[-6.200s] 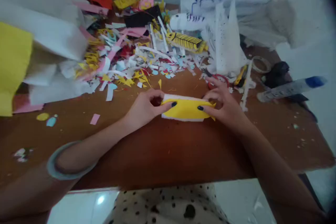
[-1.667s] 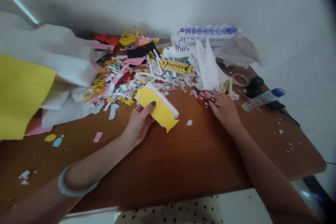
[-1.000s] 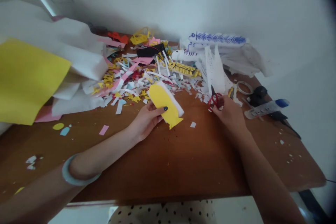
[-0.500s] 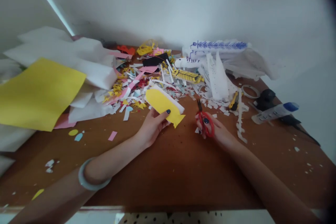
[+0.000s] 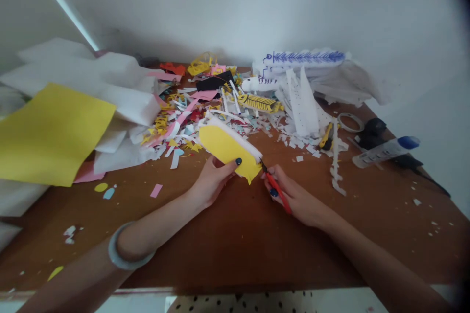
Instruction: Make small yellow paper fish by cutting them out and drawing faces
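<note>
L hand [image 5: 215, 181] is gripping the yellow fish-shaped papery sheet [image 5: 223, 144] ctr frame, R hand [image 5: 293, 200] is working red-handled scissors [image 5: 279, 193] at its lower-rt end, yellow outline seemingly done, white foamy backing [image 5: 238, 137] sticking out, prob. untrimmed.

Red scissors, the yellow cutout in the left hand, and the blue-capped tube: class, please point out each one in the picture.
Red scissors [image 5: 281, 193]: head view, on the red handle.
Yellow cutout [image 5: 224, 145]: head view, on its flat face.
Blue-capped tube [image 5: 382, 152]: head view, on its clear body.
</note>
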The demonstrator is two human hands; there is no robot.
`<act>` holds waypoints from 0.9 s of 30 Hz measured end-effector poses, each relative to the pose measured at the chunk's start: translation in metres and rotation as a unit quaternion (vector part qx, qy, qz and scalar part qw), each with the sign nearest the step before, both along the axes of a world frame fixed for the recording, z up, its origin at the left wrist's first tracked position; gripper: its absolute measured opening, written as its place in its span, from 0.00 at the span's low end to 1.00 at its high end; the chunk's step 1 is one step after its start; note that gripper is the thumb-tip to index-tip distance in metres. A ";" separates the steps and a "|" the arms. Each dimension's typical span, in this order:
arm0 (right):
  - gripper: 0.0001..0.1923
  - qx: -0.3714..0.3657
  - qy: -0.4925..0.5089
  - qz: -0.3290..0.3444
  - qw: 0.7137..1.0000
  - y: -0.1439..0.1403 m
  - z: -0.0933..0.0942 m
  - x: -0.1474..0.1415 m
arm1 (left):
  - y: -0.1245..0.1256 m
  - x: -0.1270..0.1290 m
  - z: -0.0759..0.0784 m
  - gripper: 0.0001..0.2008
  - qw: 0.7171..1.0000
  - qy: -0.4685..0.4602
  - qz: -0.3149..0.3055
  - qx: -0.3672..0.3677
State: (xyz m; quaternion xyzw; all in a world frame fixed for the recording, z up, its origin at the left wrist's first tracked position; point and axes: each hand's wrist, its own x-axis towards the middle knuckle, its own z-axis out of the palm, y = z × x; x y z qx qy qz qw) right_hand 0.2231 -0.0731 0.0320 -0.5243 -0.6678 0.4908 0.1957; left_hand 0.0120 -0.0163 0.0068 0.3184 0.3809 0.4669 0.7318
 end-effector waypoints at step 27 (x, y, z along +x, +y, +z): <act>0.06 0.049 -0.033 0.007 0.998 0.001 0.000 0.004 | -0.004 0.008 -0.004 0.20 0.998 0.048 0.000 -0.028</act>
